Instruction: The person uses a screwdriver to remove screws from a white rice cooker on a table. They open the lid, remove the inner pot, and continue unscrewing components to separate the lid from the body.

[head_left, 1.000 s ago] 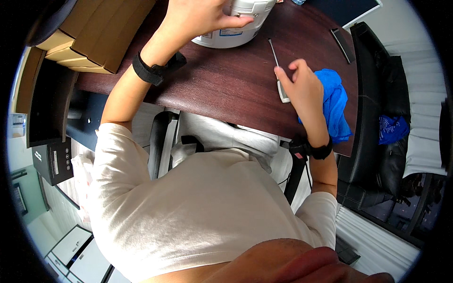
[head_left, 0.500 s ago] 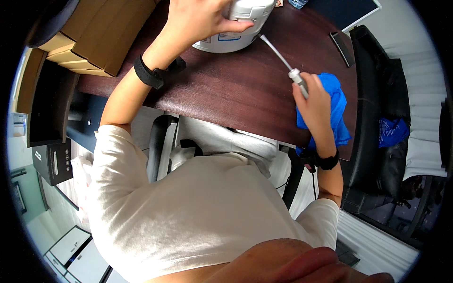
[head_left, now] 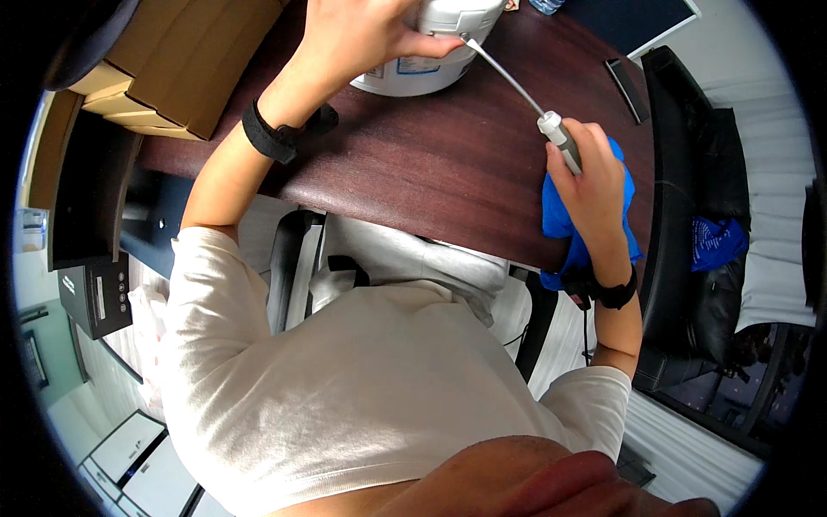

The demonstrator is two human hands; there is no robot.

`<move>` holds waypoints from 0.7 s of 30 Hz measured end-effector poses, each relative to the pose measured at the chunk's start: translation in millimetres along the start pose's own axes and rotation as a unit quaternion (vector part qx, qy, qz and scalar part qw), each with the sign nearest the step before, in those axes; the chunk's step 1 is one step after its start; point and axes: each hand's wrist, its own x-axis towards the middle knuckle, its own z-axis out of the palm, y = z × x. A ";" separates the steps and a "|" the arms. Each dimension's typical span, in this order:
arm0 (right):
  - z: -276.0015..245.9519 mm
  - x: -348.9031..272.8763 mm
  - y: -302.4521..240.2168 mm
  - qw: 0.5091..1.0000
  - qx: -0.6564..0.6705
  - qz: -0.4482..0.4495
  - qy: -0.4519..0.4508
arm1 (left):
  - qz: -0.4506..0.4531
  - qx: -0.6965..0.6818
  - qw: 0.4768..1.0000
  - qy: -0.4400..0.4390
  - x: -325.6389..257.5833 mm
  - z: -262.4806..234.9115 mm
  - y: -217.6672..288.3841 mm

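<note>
Right hand point(head_left: 593, 185) grips screwdriver point(head_left: 525, 99), tip at white appliance point(head_left: 431, 43).

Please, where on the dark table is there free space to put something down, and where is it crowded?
The widest bare patch of the table lies between the left hand, the near edge and the blue cloth. A narrower strip runs between the screwdriver and the phone. It is crowded at the white appliance and by the cardboard boxes.
</note>
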 end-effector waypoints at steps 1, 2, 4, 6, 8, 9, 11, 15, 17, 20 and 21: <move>0.2 -0.3 -0.1 1.000 0.000 0.001 0.001 | 0.003 0.003 1.000 0.001 0.0 0.0 -0.1; 0.0 -0.4 -0.4 1.000 0.001 0.003 0.002 | 0.005 0.007 1.000 0.001 -0.1 0.0 -0.1; -1.0 0.7 -0.5 1.000 0.002 0.005 0.001 | 0.008 0.009 1.000 0.002 0.2 0.6 -0.2; -2.1 2.8 -0.7 1.000 0.007 0.004 -0.004 | 0.008 0.008 1.000 0.003 0.2 0.7 -0.4; -4.5 3.2 -0.9 1.000 -0.008 0.001 -0.007 | 0.010 0.014 1.000 0.003 1.5 -0.5 0.5; -5.9 3.0 -1.5 1.000 -0.016 -0.001 -0.010 | 0.011 0.017 1.000 0.003 1.5 -0.8 1.0; -12.6 4.9 -6.7 0.999 -0.041 0.004 -0.019 | 0.009 0.007 1.000 0.007 1.2 1.0 0.2; -26.9 12.3 -21.0 0.995 -0.092 0.011 -0.039 | 0.001 0.018 1.000 0.010 0.8 3.8 0.1; -31.8 14.0 -26.9 0.994 -0.093 0.020 -0.051 | 0.001 0.015 1.000 0.015 0.6 3.3 0.2; -37.3 16.8 -29.1 0.995 -0.083 0.021 -0.048 | -0.002 0.006 1.000 0.019 0.9 4.3 0.8; -37.9 17.2 -28.7 0.996 -0.077 0.018 -0.044 | -0.005 0.004 1.000 0.020 0.7 4.8 1.0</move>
